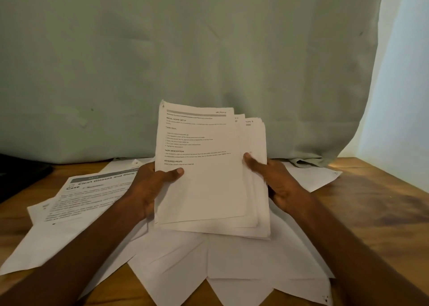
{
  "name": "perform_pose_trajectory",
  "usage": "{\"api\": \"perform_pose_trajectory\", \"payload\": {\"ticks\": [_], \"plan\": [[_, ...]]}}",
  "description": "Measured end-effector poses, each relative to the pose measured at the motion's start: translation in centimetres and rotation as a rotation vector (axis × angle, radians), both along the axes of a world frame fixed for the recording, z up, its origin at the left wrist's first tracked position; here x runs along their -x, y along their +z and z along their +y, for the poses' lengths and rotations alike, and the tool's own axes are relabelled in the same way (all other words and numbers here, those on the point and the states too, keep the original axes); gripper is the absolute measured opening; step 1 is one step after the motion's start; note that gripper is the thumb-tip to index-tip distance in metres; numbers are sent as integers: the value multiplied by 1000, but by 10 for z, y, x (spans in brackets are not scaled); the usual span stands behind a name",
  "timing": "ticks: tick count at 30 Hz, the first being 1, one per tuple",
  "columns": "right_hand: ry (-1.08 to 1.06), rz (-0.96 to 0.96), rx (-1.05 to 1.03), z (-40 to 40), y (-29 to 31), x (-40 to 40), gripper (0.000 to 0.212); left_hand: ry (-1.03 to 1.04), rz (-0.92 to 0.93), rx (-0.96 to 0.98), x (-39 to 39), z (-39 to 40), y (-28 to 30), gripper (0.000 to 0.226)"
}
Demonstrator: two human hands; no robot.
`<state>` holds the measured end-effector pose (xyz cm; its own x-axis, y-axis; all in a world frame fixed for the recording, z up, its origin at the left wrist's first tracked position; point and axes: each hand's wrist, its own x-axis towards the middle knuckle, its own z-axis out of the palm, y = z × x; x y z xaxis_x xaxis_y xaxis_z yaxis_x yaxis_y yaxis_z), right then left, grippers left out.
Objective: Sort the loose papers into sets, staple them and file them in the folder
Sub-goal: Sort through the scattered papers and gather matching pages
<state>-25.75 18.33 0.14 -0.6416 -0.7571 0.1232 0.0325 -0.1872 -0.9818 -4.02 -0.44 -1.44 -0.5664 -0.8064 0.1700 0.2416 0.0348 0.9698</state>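
Note:
A stack of several printed sheets (206, 185) is held upright above the table, slightly fanned so the right edges of the back sheets show. My left hand (148, 187) grips its left edge, thumb across the front page. My right hand (276, 185) grips the right edge, thumb on the front. More loose papers (209, 266) lie spread on the wooden table (376, 203) beneath the stack. A printed sheet headed "Clean Glasses and Store" (88, 196) lies flat at the left. No stapler or folder is in sight.
A pale green cloth (185, 50) hangs as a backdrop behind the table. Another white sheet (313, 175) lies at the back right. A dark object (21, 173) sits at the far left edge. Bare wood shows on the right.

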Motion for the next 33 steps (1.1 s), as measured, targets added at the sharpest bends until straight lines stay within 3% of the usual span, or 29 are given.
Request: {"api": "perform_pose_trajectory", "payload": {"ticks": [5,10,25,33], "plan": [[17,-108,79,0,1,2,39,81,5,-22,-3,-10,-1,29],[-94,-31,145,-2,-1,-3,50,37,6,-31,-5,-9,-1,31],[-149,18,240,-5,0,-3,60,55,62,-123,-7,-12,-2,22],[-73,-50,183,-1,2,-9,74,-220,50,36,-5,-4,-1,56]]}}
